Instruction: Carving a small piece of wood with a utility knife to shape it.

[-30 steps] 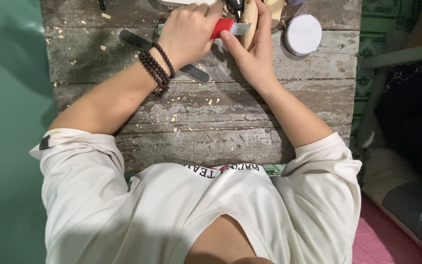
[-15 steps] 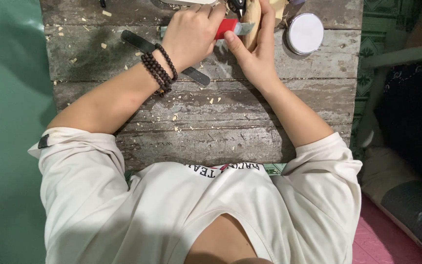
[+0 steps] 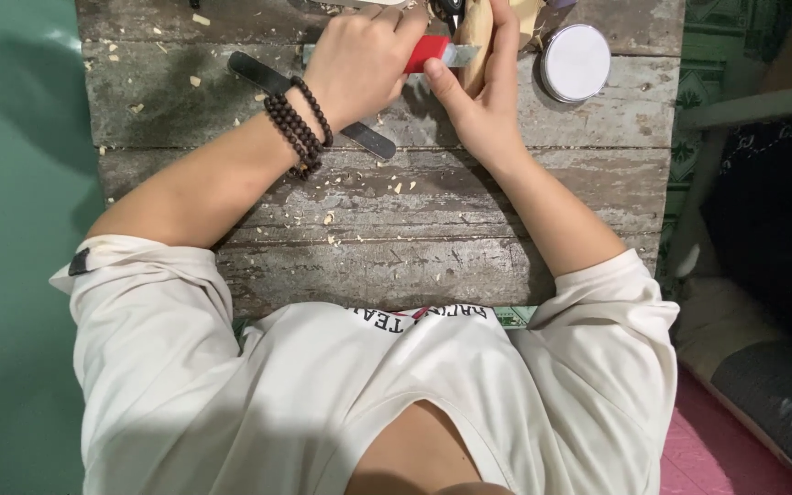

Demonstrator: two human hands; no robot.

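My left hand (image 3: pixel 359 60), with dark bead bracelets on its wrist, is closed around a knife with a red handle (image 3: pixel 428 52); its short metal blade rests against a pale wooden piece (image 3: pixel 475 41). My right hand (image 3: pixel 478 92) grips that wooden piece upright, thumb pressed near the blade. Both hands meet at the far edge of a weathered plank table (image 3: pixel 396 247).
A long dark flat tool (image 3: pixel 258 75) lies under my left wrist. A round white-lidded tin (image 3: pixel 576 61) stands right of my hands. Wood chips are scattered over the planks. A green floor lies left; a cushioned seat and pink mat lie right.
Both hands stay at the same spot; the knife has shifted slightly against the wooden piece. The view is otherwise the same.
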